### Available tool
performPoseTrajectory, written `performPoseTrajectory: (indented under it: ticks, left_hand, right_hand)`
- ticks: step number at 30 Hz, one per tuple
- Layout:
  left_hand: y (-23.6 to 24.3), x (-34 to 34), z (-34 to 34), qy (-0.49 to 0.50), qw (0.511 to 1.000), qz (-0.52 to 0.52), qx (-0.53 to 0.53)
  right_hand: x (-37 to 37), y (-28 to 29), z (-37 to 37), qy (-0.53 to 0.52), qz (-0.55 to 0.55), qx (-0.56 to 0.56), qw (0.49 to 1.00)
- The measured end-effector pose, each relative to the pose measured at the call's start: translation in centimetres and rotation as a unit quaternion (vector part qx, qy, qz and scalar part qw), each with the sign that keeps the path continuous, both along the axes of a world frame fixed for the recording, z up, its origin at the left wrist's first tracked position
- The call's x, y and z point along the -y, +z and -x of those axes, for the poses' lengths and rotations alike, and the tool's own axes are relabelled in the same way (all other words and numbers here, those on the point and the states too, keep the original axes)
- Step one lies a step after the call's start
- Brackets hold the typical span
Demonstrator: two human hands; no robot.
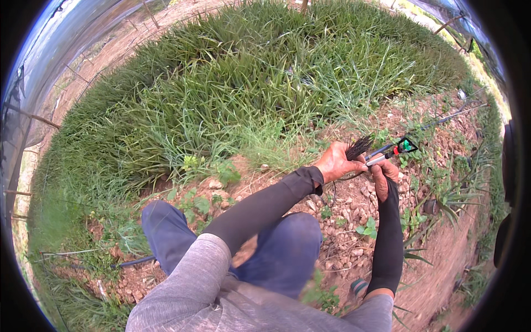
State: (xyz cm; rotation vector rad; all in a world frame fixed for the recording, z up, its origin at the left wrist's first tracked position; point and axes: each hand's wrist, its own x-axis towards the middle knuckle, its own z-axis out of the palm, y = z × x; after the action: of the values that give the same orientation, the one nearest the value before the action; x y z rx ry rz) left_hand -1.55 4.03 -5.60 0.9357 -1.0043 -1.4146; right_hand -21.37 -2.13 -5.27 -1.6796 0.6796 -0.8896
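My left hand (pixel 336 162) is closed around a tuft of dark, bristle-like strands (pixel 359 146), whose kind I cannot make out. Its thumb and fingertips meet those of my right hand (pixel 384 176). The fingers of my right hand pinch the pale grey stem of a small sprinkler head (pixel 407 145) with a black frame, a green inner piece and a red collar. A thin dark tube (pixel 349 177) runs beneath my left hand. Both forearms are in black sleeves, and my hands are held over stony soil.
Dense, long-leaved green plants (pixel 265 72) fill the ground ahead. A dark irrigation pipe (pixel 442 119) lies beyond my hands, and another piece of pipe (pixel 137 261) shows at left. Stones and weeds (pixel 368 227) are around my bent knees. Sheeting on poles (pixel 34 116) stands at left.
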Motion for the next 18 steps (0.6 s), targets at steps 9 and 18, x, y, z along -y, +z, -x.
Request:
performPoseTrajectory:
  ticks: [9,18]
  left_hand:
    - [-0.1,0.4,0.4,0.035,0.999,0.029,0.015]
    - [0.2,0.5,0.7,0.045,0.998,0.024,0.04]
  right_hand:
    - [-2.5,1.4,-2.4,-0.07,-0.234,0.13,0.961]
    - [-3.7,0.6,-2.8,-0.213,-0.061,0.06,0.973]
